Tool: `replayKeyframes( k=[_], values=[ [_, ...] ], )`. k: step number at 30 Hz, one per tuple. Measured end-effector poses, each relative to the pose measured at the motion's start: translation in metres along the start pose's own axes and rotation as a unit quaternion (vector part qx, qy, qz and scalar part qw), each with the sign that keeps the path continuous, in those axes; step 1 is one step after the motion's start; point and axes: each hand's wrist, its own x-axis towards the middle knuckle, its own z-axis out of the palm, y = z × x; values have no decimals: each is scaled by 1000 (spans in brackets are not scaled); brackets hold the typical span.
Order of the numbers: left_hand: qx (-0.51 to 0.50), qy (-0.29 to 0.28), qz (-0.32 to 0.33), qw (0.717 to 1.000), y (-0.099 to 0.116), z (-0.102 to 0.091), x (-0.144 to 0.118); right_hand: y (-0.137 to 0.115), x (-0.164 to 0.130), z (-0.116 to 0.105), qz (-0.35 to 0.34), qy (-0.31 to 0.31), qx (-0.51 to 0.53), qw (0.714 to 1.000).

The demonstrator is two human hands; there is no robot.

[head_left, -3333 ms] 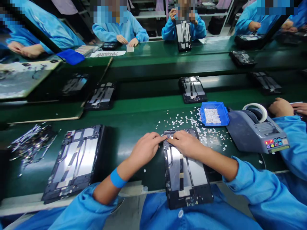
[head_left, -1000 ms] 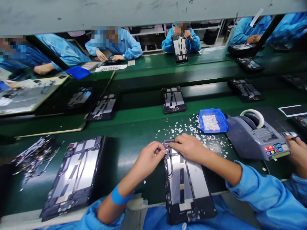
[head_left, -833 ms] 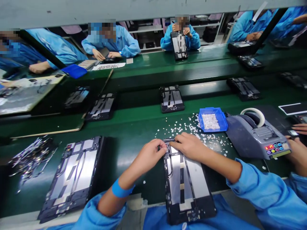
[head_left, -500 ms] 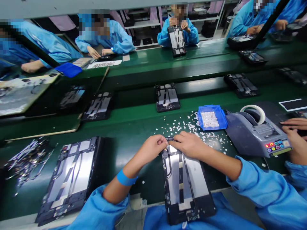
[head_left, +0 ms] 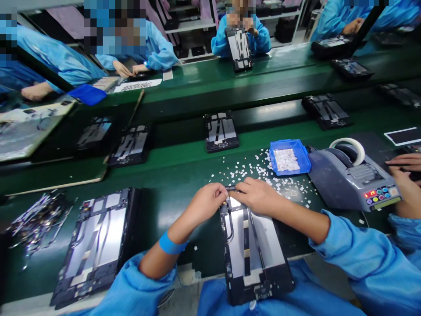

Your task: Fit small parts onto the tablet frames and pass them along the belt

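An opened tablet [head_left: 266, 241] rests tilted on the bench edge in front of me, its silver inside facing up. My left hand [head_left: 210, 199] is at its top left corner, thumb and forefinger pinched together; whatever lies between them is too small to make out. Across the tablet's top edge lies my right hand [head_left: 258, 195], its fingers bent and pressing beside the left fingertips. The right fingertips are partly hidden. On the left, a stack of opened tablets [head_left: 113, 237] lies on the bench next to a heap of thin metallic strips [head_left: 39, 224].
Small white pieces [head_left: 243, 171] are scattered beyond my hands, by a blue tray [head_left: 305, 169] of more. A tape dispenser [head_left: 348, 180] stands right, near another person's hand [head_left: 408, 188]. Further opened tablets [head_left: 222, 131] lie on the green line; co-workers sit opposite.
The view has shifted slightly. My hands stay at the tablet's top edge, the left still pinched, the right fingers moved a little closer to it.
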Motion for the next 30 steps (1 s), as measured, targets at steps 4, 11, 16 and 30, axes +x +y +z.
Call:
replayKeyframes(
  k=[4, 11, 16, 30],
  values=[
    [28, -4, 7, 1000, -1, 0, 2, 0, 0, -1, 1, -4, -1, 1000],
    [51, 17, 16, 998, 1, 4, -1, -1, 0, -3, 3, -5, 1, 1000],
    [46, 80, 13, 996, -4, 17, -7, -2, 0, -3, 5, -11, 4, 1000],
    [-238, 136, -73, 959, -24, 43, 1, 0, -2, 1, -3, 2, -12, 1000]
  ],
)
